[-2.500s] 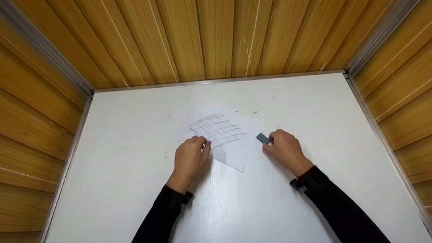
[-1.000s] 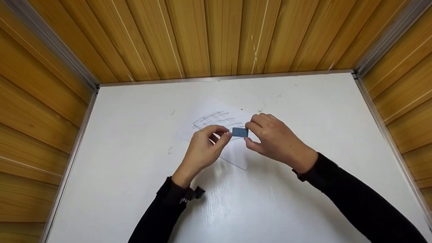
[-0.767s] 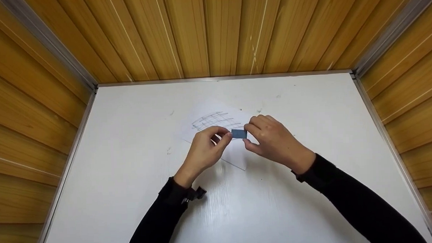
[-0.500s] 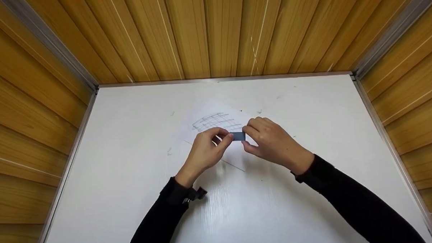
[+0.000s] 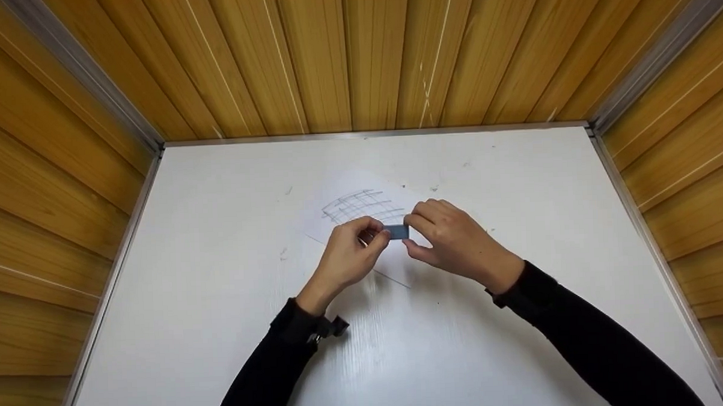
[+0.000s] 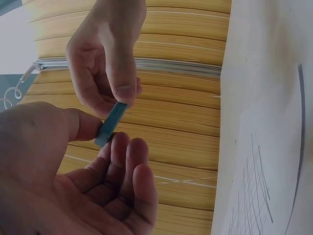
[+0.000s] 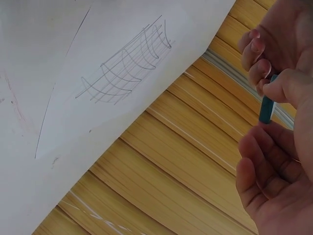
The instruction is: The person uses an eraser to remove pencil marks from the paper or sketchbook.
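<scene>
The left grip (image 5: 351,252) pinches the left end of a small, flat, blue-gray block (image 5: 399,232); the right grip (image 5: 453,239) pinches its right end. It is up above gray-lined white paper (image 5: 361,205) lying on the white bench (image 5: 218,232).

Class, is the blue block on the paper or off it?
Off it: in the wrist views, the left hand and right hand pinch the blue block clear of the paper.

block (image 5: 398,232): blue-grey, teal in wrist views | paper (image 7: 107,44): white — curved grey crosshatch (image 5: 361,204) | table (image 5: 218,232): white, faint grain, dark smudges (image 5: 434,188) | wall panels (image 5: 371,58): honey-brown wood grain — dark seams, thin pale streaks (image 5: 442,38) | rails (image 5: 371,135): silver-grey | sleeves (image 5: 262,366): black
</scene>
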Demonstrator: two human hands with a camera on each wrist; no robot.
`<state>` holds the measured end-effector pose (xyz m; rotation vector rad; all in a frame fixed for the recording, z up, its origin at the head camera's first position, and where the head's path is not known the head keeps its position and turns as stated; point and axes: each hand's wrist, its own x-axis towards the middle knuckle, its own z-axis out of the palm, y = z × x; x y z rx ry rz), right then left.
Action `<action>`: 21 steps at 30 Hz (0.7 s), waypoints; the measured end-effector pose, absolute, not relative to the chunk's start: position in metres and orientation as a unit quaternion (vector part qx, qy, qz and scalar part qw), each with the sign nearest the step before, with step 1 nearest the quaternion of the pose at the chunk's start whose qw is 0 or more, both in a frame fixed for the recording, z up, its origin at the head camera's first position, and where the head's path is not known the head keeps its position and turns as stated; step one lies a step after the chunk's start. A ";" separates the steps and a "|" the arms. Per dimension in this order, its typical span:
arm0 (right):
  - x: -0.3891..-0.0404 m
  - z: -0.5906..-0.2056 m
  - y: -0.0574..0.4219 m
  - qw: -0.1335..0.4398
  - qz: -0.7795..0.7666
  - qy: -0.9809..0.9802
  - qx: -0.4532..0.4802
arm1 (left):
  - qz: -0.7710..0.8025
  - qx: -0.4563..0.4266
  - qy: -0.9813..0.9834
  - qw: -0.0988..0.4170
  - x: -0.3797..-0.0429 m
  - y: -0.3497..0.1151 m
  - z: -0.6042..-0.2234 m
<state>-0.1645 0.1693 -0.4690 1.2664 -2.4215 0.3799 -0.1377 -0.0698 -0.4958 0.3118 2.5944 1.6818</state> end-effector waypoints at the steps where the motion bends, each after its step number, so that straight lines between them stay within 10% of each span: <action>1: -0.164 -0.470 0.169 0.190 0.138 -0.862 0.449 | 0.543 0.100 0.833 0.017 -0.137 -0.070 -0.496; 21: -0.180 -0.448 0.188 -0.033 0.477 -0.840 0.257 | 0.546 0.114 0.829 -0.044 -0.137 -0.074 -0.488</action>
